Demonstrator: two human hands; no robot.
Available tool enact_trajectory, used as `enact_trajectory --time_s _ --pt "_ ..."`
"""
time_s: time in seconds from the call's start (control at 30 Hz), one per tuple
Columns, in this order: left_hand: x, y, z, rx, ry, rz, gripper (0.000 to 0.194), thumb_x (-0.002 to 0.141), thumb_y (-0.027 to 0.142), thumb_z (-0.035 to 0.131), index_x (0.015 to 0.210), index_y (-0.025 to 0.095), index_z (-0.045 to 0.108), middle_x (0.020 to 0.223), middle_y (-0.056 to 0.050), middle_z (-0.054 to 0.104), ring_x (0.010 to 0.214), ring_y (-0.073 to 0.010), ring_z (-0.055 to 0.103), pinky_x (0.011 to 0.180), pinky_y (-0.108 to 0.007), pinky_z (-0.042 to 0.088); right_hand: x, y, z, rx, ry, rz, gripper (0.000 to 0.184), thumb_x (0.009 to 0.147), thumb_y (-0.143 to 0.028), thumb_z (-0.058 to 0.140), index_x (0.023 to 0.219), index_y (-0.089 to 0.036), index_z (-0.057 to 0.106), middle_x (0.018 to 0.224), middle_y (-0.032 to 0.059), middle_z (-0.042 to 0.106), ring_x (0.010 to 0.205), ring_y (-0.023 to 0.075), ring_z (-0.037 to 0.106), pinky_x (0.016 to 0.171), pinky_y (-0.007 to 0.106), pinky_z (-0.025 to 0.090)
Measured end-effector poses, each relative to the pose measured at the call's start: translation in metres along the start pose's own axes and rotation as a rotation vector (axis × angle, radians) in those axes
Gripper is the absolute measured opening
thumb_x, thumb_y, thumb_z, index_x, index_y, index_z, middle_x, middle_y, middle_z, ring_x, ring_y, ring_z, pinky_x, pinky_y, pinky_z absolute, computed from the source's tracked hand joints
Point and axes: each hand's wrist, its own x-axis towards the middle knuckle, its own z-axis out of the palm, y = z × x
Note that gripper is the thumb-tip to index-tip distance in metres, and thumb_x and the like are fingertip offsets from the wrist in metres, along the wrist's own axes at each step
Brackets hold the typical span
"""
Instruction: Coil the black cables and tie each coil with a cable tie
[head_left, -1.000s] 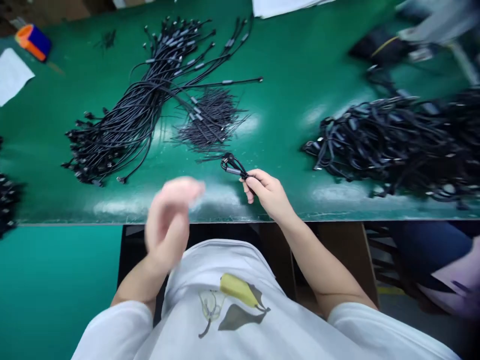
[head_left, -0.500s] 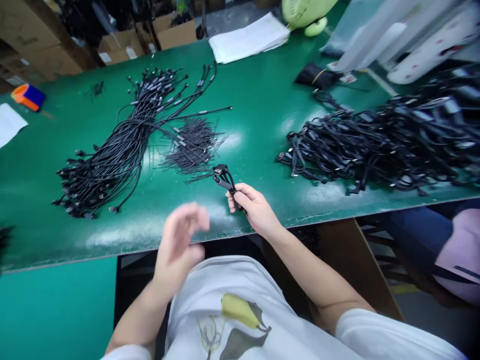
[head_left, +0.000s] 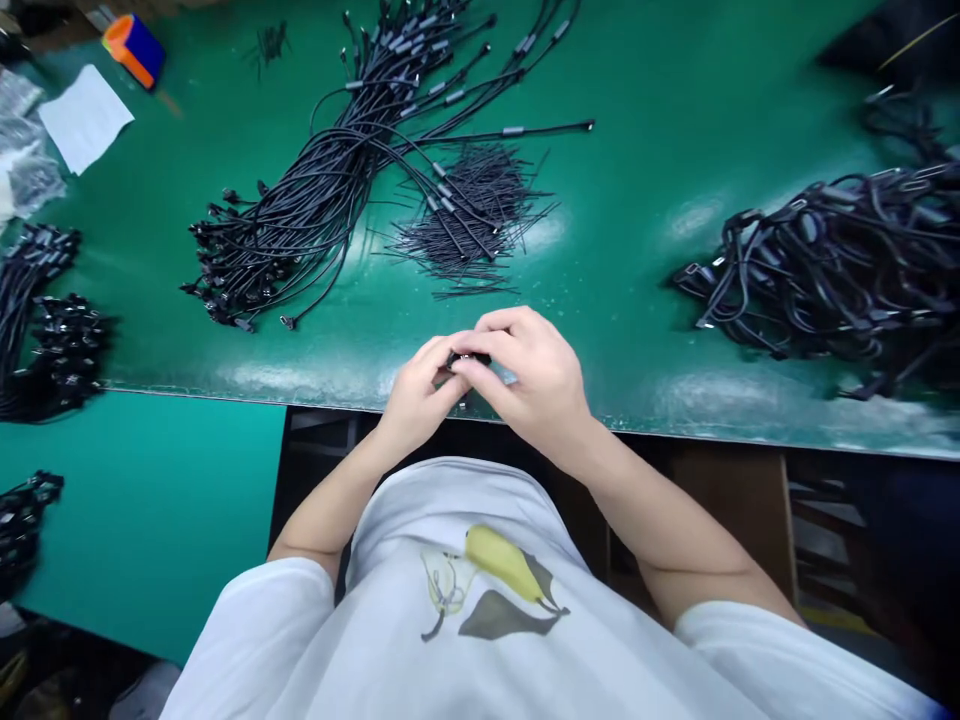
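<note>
Close to the table's front edge, my left hand and my right hand meet around a small coiled black cable. Fingers of both hands are closed on it and cover most of it; only dark bits with a metal glint show between the fingertips. Just beyond the hands lies a loose heap of short black twist ties. A large bundle of straight black cables with grey sleeves and plugs stretches across the table behind my left hand.
Coiled black cables are piled at the right. An orange and blue tape roll and white paper lie at the far left. More cable bundles sit at the left edge, above a lower green surface.
My left hand, earlier raised and apart, has come over to the cable that my right hand was holding. Both hands now grip it together. The view has shifted with the head.
</note>
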Motion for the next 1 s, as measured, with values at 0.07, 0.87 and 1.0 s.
enact_trajectory --time_s 0.07,0.87,1.0 --pt "0.001 -0.002 -0.004 -0.097 -0.016 -0.056 0.041 0.082 0.044 0.073 0.114 0.019 0.068 0.12 -0.009 0.068 0.111 -0.0216 0.064 0.095 -0.031 0.052 0.001 0.002 0.0 0.038 -0.02 -0.008 0.021 0.098 -0.032 0.052 0.099 -0.023 0.071 0.098 0.0072 0.068 0.092 0.0186 0.064 0.085 0.036 0.053" --pt "-0.008 0.0 -0.011 -0.151 -0.123 0.325 0.031 0.082 0.03 0.076 0.112 0.026 0.07 0.117 -0.008 0.066 0.133 -0.026 0.054 0.103 -0.037 0.051 -0.012 0.002 -0.011 0.727 -0.279 0.547 0.042 0.074 -0.048 0.082 0.1 -0.021 0.062 0.102 0.003 0.065 0.082 0.0153 0.066 0.078 0.029 0.057" --pt "-0.008 0.0 -0.013 -0.143 -0.164 0.313 0.034 0.082 0.031 0.075 0.115 0.025 0.068 0.113 -0.007 0.065 0.113 -0.0205 0.064 0.094 -0.032 0.055 -0.011 0.001 -0.013 0.772 -0.274 0.581 0.041 0.069 -0.046 0.085 0.088 -0.021 0.058 0.092 -0.0002 0.061 0.08 0.0139 0.062 0.078 0.027 0.055"
